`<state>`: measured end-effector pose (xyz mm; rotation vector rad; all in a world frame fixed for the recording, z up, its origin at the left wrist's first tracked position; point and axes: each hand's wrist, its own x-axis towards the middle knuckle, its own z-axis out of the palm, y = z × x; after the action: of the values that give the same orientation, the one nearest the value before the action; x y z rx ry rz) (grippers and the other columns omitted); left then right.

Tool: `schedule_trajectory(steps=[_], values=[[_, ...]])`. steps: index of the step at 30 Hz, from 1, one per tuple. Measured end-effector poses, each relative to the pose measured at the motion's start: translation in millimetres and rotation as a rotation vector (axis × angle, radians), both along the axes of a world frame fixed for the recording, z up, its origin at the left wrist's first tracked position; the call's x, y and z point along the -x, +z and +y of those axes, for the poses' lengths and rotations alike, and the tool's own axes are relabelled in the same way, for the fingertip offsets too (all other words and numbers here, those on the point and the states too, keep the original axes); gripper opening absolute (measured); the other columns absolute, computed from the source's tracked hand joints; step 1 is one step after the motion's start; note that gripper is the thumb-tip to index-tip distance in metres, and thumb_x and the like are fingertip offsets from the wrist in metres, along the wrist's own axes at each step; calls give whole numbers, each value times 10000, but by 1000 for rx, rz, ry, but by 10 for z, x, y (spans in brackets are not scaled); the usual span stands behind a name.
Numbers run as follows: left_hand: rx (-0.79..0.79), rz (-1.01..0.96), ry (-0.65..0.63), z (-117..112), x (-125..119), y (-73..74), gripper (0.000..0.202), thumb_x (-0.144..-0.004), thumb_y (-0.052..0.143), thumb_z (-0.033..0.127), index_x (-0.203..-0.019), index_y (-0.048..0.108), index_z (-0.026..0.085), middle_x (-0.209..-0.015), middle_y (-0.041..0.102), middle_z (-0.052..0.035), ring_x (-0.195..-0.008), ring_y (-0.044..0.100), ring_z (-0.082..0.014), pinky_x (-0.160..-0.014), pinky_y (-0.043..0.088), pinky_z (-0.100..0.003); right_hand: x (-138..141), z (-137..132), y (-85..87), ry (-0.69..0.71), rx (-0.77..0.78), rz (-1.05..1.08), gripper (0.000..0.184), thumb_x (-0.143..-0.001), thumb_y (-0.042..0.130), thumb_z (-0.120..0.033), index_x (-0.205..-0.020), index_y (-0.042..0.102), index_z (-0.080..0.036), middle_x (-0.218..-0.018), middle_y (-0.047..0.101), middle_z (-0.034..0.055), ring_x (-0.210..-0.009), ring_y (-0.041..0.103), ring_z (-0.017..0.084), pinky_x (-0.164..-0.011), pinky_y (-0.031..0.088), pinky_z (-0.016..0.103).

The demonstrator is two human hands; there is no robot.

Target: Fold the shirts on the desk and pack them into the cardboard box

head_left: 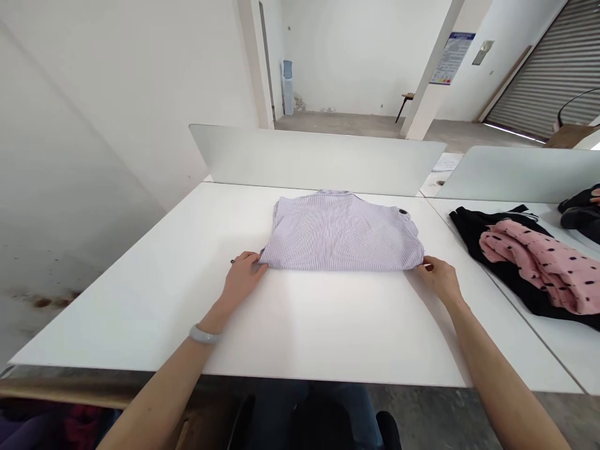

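On the table (140, 312), folded striped shirt (341, 232)

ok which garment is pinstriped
The folded lilac pinstriped shirt between the left hand and right hand; the pink dotted garment and black garment alongside are not pinstriped.

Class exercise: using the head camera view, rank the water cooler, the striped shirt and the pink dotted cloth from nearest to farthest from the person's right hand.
From the right hand:
1. striped shirt: touching, ahead and to the left.
2. pink dotted cloth: off to the right.
3. water cooler: far ahead, across the room.
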<state>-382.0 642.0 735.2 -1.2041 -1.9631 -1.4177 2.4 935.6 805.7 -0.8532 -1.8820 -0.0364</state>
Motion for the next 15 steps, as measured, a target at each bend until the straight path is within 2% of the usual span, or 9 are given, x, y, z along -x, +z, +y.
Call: schedule_trajectory(steps=[3, 6, 8, 12, 15], values=[[-122, -77, -86, -2, -1, 11, 191, -771, 468, 329, -829, 594, 196, -1050, 602, -67, -918, 575, -214, -718, 449, -306, -29, 4, 27, 47, 48, 163, 262, -707, 489, -318, -860, 666, -202, -662, 660, 39, -657, 609, 200, -651, 430, 291], [-221, -161, -120, -26, 2, 18, 160, -736, 447, 252, -791, 589, 201, -1008, 603, -43, -850, 575, -181, -652, 428, -271, -83, 75, 27, 81, 29, 302, 213, -668, 515, -298, -804, 645, -197, -878, 703, 65, -737, 622, 197, -669, 424, 288], [-245, -226, -125, -45, 10, 19, 159, -723, 446, 230, -777, 593, 203, -989, 614, -34, -814, 574, -172, -637, 426, -265, -107, 121, 15, 134, 86, 316, 161, -645, 525, -287, -746, 618, -200, -922, 693, 57, -729, 596, 185, -622, 399, 286], [-228, -260, -121, -63, 14, 23, 174, -766, 465, 256, -798, 628, 205, -1025, 626, -41, -825, 586, -177, -685, 446, -280, -123, 129, 9, 319, 324, 286, 165, -634, 527, -250, -776, 598, -206, -590, 578, 8, -547, 464, 141, -532, 334, 288], [-198, -182, -113, -50, -8, 30, 255, -839, 460, 375, -742, 624, 206, -998, 627, -56, -858, 588, -194, -734, 451, -302, -123, 92, 34, 405, 361, 412, 204, -656, 588, -299, -824, 624, -188, -571, 549, 11, -557, 474, 143, -530, 352, 285]])
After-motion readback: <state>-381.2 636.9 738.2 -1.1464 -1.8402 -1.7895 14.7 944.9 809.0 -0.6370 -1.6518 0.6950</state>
